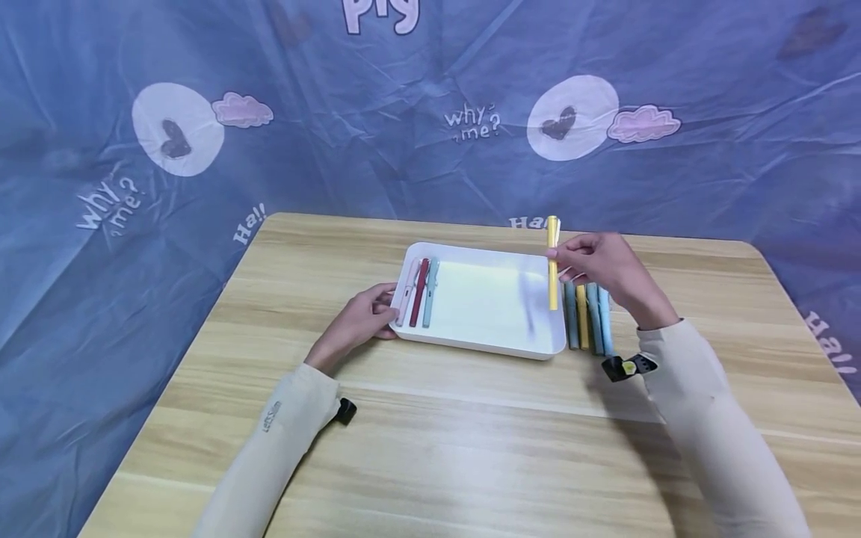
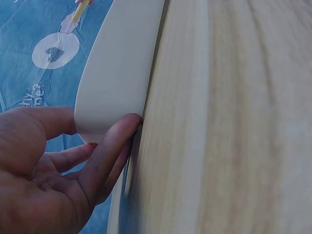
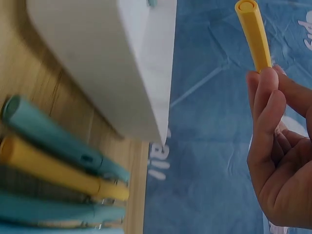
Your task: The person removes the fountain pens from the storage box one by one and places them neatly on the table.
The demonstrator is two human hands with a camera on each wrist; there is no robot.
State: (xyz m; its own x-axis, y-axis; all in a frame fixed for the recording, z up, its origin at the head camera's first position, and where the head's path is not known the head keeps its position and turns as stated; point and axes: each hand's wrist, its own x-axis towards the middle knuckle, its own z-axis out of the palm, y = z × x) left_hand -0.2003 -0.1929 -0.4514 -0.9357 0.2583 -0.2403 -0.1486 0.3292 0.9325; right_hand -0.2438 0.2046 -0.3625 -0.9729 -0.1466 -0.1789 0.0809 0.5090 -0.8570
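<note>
My right hand (image 1: 602, 258) pinches a yellow pen (image 1: 553, 276) between thumb and fingers, held upright above the tray's right edge. In the right wrist view the yellow pen (image 3: 254, 36) rises from the fingertips. A white tray (image 1: 491, 347) lies on the table; at its left end a pink pen (image 1: 406, 295), a red pen (image 1: 419, 293) and a light teal pen (image 1: 430, 293) lie side by side. My left hand (image 1: 363, 317) grips the tray's left end. Its thumb and fingers lie around the tray's corner (image 2: 112, 97) in the left wrist view.
Right of the tray, several pens lie in a row: a dark teal pen (image 1: 572, 317), another yellow pen (image 1: 582, 321), and more blue-green ones, including a light blue pen (image 1: 606, 325). The wooden table (image 1: 430, 448) ends at a blue printed cloth (image 1: 403, 149) behind.
</note>
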